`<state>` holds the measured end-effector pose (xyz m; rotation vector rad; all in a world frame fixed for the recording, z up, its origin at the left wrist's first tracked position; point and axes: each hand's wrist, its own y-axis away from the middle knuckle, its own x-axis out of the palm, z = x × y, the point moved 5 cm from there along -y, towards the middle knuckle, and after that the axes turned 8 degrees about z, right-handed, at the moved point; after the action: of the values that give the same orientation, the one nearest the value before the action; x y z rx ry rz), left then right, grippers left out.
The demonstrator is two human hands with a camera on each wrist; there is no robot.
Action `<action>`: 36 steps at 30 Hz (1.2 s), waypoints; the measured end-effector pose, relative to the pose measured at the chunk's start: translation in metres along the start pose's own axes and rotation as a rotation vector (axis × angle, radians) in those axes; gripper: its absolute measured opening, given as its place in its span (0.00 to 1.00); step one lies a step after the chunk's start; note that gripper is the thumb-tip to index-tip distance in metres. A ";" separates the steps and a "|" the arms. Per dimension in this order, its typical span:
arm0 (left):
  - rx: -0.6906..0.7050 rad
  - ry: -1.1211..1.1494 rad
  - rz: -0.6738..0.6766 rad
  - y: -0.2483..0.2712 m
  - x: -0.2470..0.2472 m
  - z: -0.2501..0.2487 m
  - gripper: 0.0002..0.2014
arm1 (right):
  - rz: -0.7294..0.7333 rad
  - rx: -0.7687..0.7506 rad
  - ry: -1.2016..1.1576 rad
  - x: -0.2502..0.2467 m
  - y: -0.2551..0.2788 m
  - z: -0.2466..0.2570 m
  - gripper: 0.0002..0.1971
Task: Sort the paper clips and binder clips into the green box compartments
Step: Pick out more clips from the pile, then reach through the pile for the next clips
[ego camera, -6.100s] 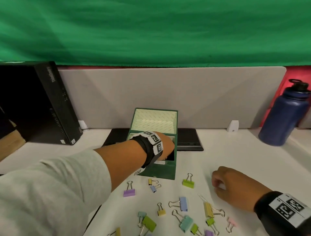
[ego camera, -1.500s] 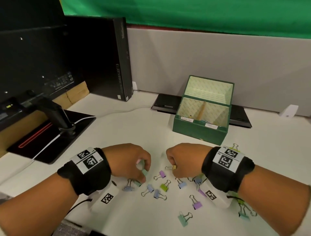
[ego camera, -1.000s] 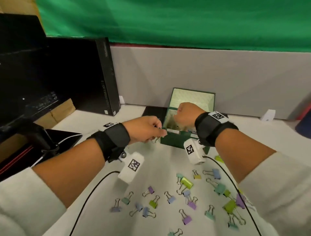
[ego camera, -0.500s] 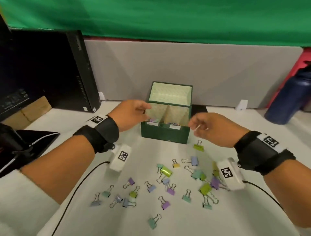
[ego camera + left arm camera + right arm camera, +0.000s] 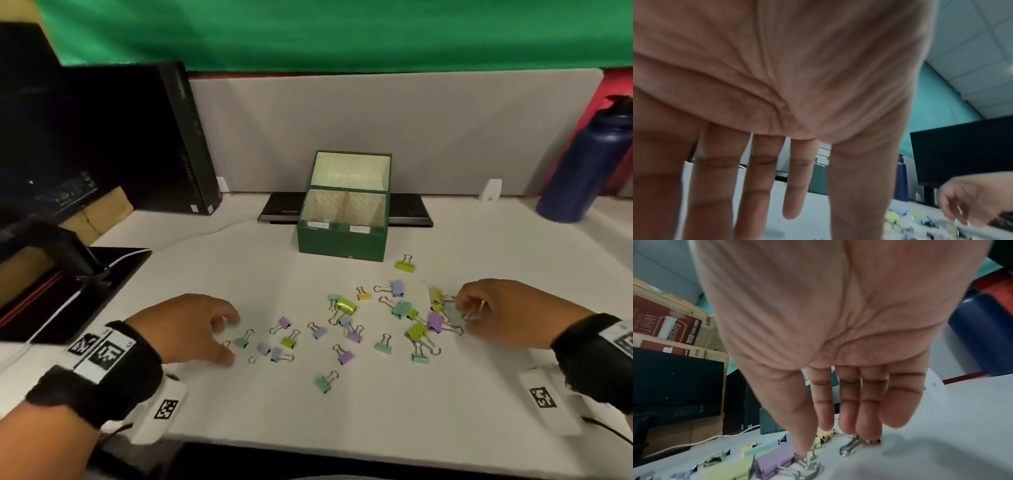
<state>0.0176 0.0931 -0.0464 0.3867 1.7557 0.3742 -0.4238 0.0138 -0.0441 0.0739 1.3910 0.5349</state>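
A green box [image 5: 342, 241] sits on the white desk [image 5: 479, 246], near the grey wall at the back. Its lid stands open behind it. Inside, the box is lined with pale patterned paper, and a thin wall splits it into two parts, left and right. Each part has a small white label on the front edge. A few small things lie at the bottom of the left part, too small to tell what they are.

Many little binder clips [image 5: 346, 306] are spread over the desk in front of the box. They are purple, blue, teal, yellow and bright green, each with silver wire handles. One bright green clip [image 5: 405, 264] lies alone, just beside the box's front right corner. One teal clip [image 5: 324, 382] lies alone, closest to the person.

The left hand [image 5: 191, 330] is low over the left end of the clips, beside a teal one. Its fingers are spread and a little bent, and they hold nothing.

The right hand [image 5: 503, 310] is at the right end of the clips. Its fingers point down and touch the silver handles of a purple clip [image 5: 774, 459] and one more clip [image 5: 853, 444]. I cannot tell if it has grabbed either one.

A dark blue bottle [image 5: 582, 164] stands far right.
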 end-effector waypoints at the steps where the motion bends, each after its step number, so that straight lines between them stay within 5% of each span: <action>1: -0.004 -0.026 -0.011 0.000 0.002 0.000 0.25 | -0.020 0.004 -0.019 -0.001 0.002 0.000 0.09; 8: 0.025 -0.115 -0.075 0.001 0.006 -0.006 0.05 | -0.053 -0.061 -0.015 0.009 0.022 0.029 0.04; 14: 0.061 -0.079 -0.104 0.003 0.008 -0.008 0.04 | -0.030 -0.176 0.057 0.022 0.024 0.074 0.07; 19: 0.070 0.035 -0.267 0.001 -0.005 -0.011 0.10 | 0.098 -0.208 0.085 0.027 0.024 0.083 0.08; 25: 0.049 0.080 -0.185 -0.002 -0.007 -0.024 0.11 | 0.070 -0.220 0.119 0.031 0.018 0.084 0.04; 28: -0.024 -0.042 -0.155 -0.002 -0.004 -0.027 0.05 | -0.060 -0.280 0.088 0.026 0.019 0.089 0.02; 31: -0.080 -0.146 -0.069 -0.007 0.002 -0.029 0.11 | -0.164 -0.286 -0.013 0.016 0.022 0.100 0.05; 36: -0.097 -0.164 -0.041 -0.011 0.003 -0.031 0.08 | -0.074 -0.264 0.055 0.024 0.016 0.114 0.10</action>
<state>-0.0134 0.0835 -0.0472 0.3026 1.5774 0.3859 -0.3191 0.0669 -0.0382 -0.2060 1.3595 0.6576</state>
